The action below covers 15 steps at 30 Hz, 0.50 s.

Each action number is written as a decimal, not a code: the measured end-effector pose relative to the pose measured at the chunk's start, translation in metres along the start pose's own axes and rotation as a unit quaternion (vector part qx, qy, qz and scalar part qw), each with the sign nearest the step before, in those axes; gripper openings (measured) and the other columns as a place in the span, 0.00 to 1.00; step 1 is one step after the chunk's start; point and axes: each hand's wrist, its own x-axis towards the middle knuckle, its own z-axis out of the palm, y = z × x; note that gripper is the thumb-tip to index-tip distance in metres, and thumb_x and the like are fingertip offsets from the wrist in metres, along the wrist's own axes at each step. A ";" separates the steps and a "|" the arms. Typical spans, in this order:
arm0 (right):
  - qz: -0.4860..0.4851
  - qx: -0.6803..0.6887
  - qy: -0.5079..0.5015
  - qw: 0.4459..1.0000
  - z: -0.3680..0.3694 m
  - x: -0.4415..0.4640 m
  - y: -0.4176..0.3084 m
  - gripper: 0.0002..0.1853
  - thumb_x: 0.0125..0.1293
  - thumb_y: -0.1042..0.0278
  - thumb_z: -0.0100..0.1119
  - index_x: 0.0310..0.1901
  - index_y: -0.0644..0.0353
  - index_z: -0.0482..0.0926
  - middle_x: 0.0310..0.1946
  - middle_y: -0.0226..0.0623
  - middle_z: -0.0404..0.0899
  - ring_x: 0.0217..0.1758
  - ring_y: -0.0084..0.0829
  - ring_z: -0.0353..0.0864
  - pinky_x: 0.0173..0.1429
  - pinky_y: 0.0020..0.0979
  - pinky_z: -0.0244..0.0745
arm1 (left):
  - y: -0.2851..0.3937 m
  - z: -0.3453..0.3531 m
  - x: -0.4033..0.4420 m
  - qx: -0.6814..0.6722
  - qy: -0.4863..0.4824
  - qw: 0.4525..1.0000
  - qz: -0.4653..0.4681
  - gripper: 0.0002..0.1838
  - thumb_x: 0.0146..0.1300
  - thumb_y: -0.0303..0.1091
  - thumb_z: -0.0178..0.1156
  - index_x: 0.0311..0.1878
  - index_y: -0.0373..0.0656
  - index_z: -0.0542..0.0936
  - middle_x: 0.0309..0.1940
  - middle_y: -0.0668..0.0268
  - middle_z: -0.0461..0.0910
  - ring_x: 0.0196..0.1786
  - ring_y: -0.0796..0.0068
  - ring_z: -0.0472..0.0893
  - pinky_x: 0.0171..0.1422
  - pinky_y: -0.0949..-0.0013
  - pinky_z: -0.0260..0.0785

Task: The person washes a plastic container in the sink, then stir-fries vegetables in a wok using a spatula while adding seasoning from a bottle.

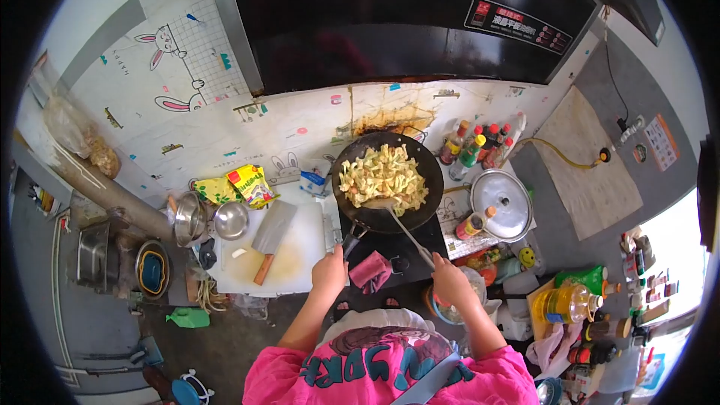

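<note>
In the head view, a dark wok (433,180) sits over the black stove and holds a heap of pale yellow cauliflower pieces (382,174). My left hand (328,274) is closed round the wok's handle (354,239). A metal spatula (409,235) slants into the wok from the right, its blade partly under the food; my right hand (452,283) grips its far end. Between my hands a dark pink cloth (370,271) lies at the stove's front. Left of the wok, a cleaver (274,229) with a wooden handle rests on a white cutting board (301,231).
Sauce bottles (469,151) stand right of the wok, beside a lidded silver pot (501,205). Metal bowls (231,220) and a yellow seasoning bag (253,185) are at the left. A range hood (360,22) hangs above. An oil jug (564,305) is at the lower right.
</note>
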 end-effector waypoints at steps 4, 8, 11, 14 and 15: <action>-0.035 0.077 0.028 0.996 -0.058 -0.025 0.002 0.25 0.58 0.72 0.51 0.59 0.62 0.67 0.43 0.56 0.77 0.47 0.54 0.75 0.50 0.44 0.70 | -0.001 0.002 0.000 0.006 -0.005 1.000 -0.007 0.24 0.56 0.35 0.60 0.55 0.37 0.68 0.30 0.52 0.78 0.32 0.51 0.80 0.34 0.55 0.73; -0.056 0.089 0.070 0.992 -0.093 -0.021 -0.016 0.25 0.58 0.73 0.53 0.58 0.64 0.67 0.43 0.56 0.76 0.46 0.55 0.75 0.49 0.46 0.70 | 0.002 0.000 0.001 0.008 -0.007 1.000 -0.010 0.24 0.56 0.35 0.59 0.55 0.37 0.69 0.30 0.52 0.78 0.32 0.52 0.80 0.34 0.55 0.73; -0.059 0.097 0.131 0.985 -0.078 0.017 -0.034 0.24 0.57 0.73 0.55 0.58 0.63 0.68 0.43 0.56 0.76 0.45 0.55 0.75 0.49 0.45 0.71 | 0.001 0.001 0.000 0.009 -0.004 1.000 -0.009 0.24 0.57 0.35 0.59 0.55 0.37 0.69 0.30 0.52 0.78 0.32 0.52 0.80 0.34 0.55 0.73; -0.071 0.078 0.156 0.982 -0.045 0.059 -0.041 0.24 0.59 0.71 0.53 0.59 0.59 0.66 0.38 0.51 0.76 0.40 0.53 0.77 0.42 0.48 0.72 | 0.000 0.001 0.001 0.004 -0.004 1.000 -0.003 0.24 0.56 0.35 0.59 0.55 0.36 0.69 0.29 0.52 0.78 0.32 0.51 0.80 0.34 0.54 0.73; -0.060 0.052 0.143 0.987 -0.040 0.065 -0.043 0.24 0.58 0.71 0.54 0.58 0.58 0.67 0.37 0.49 0.77 0.40 0.51 0.78 0.41 0.46 0.73 | 0.000 0.000 0.001 0.001 -0.005 1.000 -0.002 0.24 0.56 0.35 0.59 0.54 0.36 0.69 0.29 0.52 0.78 0.32 0.51 0.80 0.34 0.54 0.73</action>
